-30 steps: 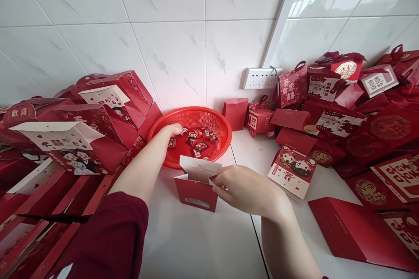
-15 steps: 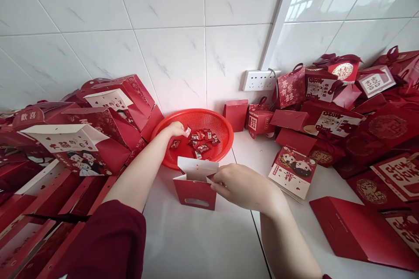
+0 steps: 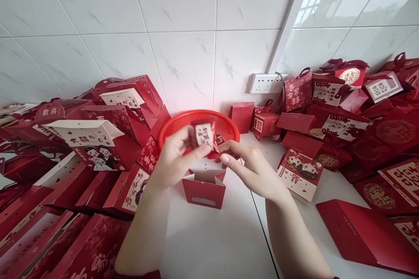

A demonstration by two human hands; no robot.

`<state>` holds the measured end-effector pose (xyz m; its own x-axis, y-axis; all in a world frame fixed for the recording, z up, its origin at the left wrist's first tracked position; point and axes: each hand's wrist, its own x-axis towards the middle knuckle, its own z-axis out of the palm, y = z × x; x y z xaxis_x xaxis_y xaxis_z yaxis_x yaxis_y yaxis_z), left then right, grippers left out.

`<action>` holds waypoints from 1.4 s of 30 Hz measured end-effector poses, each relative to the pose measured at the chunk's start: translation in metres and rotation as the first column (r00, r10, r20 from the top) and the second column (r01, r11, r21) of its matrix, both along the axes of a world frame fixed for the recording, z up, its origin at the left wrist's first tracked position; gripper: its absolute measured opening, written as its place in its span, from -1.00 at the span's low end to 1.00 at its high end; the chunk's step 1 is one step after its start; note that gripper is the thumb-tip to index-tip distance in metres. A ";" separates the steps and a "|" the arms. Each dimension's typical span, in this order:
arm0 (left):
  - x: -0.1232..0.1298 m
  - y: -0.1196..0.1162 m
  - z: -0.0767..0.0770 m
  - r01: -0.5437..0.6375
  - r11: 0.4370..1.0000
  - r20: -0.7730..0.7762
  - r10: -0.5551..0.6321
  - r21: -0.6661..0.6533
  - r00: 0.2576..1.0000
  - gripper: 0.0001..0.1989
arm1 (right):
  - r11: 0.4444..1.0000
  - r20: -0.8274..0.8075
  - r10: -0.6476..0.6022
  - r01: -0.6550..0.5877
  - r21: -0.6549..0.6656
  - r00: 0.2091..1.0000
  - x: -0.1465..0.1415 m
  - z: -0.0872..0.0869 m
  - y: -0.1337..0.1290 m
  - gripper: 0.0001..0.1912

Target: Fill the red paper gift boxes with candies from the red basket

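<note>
The left hand [image 3: 173, 163] gripped a small wrapped packet [image 3: 203, 134], pinched between thumb and fingers, its pale printed face turned up. The right hand [image 3: 255, 170] came in from the other side, fingers bent, the tips at the packet's lower corner (whether they gripped it or merely touched it, I could not tell). The packet was held in the air, above the near side of the red basket [image 3: 231, 127] and the raised flap of a red box [image 3: 203, 189]. That box stood upright on the white table [image 3: 212, 244], its top open, just in front of the basket. Inside the basket, more packets [image 3: 219, 138] showed partly behind the hands. A plain red carton [image 3: 241, 118] stood just beside the basket, with a smaller ribboned box [image 3: 266, 123] next to it. A card [image 3: 298, 174] with cartoon faces lay to the right. Gift boxes [image 3: 347, 122] crowded the right side, and open cartons [image 3: 65, 183] filled the left.
</note>
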<state>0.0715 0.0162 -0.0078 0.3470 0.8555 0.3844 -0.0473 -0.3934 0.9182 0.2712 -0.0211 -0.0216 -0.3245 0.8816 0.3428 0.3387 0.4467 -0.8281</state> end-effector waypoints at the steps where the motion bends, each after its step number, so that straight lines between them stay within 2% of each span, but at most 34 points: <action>1: 0.002 -0.006 0.000 0.020 1.000 -0.026 -0.021 -0.023 0.999 -0.79 | 1.000 -0.054 0.028 -0.029 -0.008 0.998 -0.003 -0.002 -0.001 -0.72; 5: 0.008 -0.010 -0.004 0.046 0.996 -0.030 -0.048 -0.079 0.998 -0.78 | 0.991 -0.259 0.099 -0.119 -0.062 0.961 -0.010 -0.011 0.000 -0.71; 8: 0.010 -0.007 -0.008 0.104 0.988 0.022 -0.103 -0.111 0.994 -0.75 | 0.994 -0.329 0.066 -0.092 -0.064 0.942 -0.014 -0.016 0.004 -0.72; 12: 0.008 -0.005 -0.009 0.092 0.988 -0.032 -0.096 -0.121 0.995 -0.65 | 0.999 -0.288 0.001 -0.015 -0.044 0.958 -0.013 -0.020 0.009 -0.71; 14: 0.004 -0.002 -0.008 0.082 0.990 -0.082 -0.092 -0.112 0.992 -0.66 | 0.999 -0.273 0.018 -0.031 -0.045 0.962 -0.012 -0.021 0.010 -0.70; 17: -0.004 0.001 -0.006 0.080 0.992 -0.088 -0.088 -0.092 0.992 -0.78 | 0.993 -0.229 0.068 -0.088 -0.078 0.971 -0.009 -0.022 0.010 -0.71; 21: -0.012 0.003 -0.003 0.036 0.995 -0.143 -0.050 -0.098 0.988 -0.68 | 0.993 -0.270 0.062 -0.087 -0.081 0.961 -0.008 -0.023 0.009 -0.71; 26: -0.023 0.005 -0.001 0.066 0.993 -0.273 -0.091 -0.100 0.958 -0.68 | 0.999 -0.395 -0.030 0.022 -0.023 0.918 -0.011 -0.021 0.012 -0.71; 29: -0.029 0.005 0.000 0.142 0.986 -0.345 -0.165 -0.092 0.924 -0.68 | 0.991 -0.389 -0.118 0.132 0.010 0.914 -0.011 -0.019 0.011 -0.67; 32: -0.033 0.003 0.001 0.177 0.982 -0.368 -0.189 -0.065 0.910 -0.70 | 0.982 -0.358 -0.159 0.184 0.036 0.920 -0.011 -0.020 0.011 -0.64; 42: -0.036 0.000 0.004 0.167 0.986 -0.420 -0.155 -0.008 0.894 -0.72 | 0.989 -0.344 -0.120 0.144 0.046 0.931 -0.013 -0.020 0.010 -0.67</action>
